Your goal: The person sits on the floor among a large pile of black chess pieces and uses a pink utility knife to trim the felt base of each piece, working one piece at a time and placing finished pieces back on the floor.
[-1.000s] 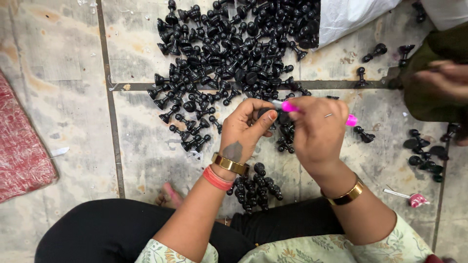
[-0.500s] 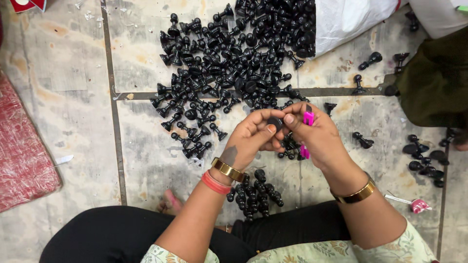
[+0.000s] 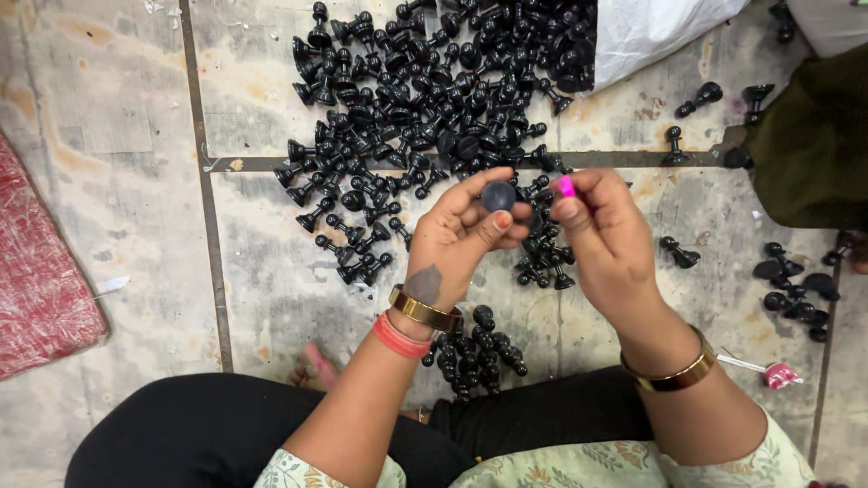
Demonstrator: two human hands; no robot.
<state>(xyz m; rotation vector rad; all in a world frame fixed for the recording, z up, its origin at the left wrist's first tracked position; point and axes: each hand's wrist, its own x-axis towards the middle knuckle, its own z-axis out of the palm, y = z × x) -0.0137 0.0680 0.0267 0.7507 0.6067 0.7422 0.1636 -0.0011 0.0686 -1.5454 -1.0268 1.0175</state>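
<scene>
I see a black chess pawn (image 3: 498, 196) pinched in my left hand (image 3: 470, 230), its round flat base turned up toward the camera, thumb and fingers closed tight round its body. It sits just above the floor clutter, roughly level with the dark seam between the tiles. My right hand (image 3: 608, 239) is close beside it, fingers narrowed round a small pink tool (image 3: 565, 186) whose tip points toward the pawn's base; I cannot tell whether tip and base touch.

Both wrists carry a gold bangle, and the left also has a red band (image 3: 399, 336). Under the hands lie a few loose black pieces, and beyond them a big heap of black pawns (image 3: 425, 99) spreads across the stone floor (image 3: 136, 108) up to a white sack (image 3: 651, 32) at the top. A smaller pile (image 3: 472, 352) sits near my lap, just beside my black trousers.

To the right, more pawns (image 3: 796, 289) are scattered near another person's dark green clothing (image 3: 814, 145). A second pink-ended stick (image 3: 768, 372) lies on the floor by my right forearm. At far left is a red woven mat (image 3: 41, 280).
</scene>
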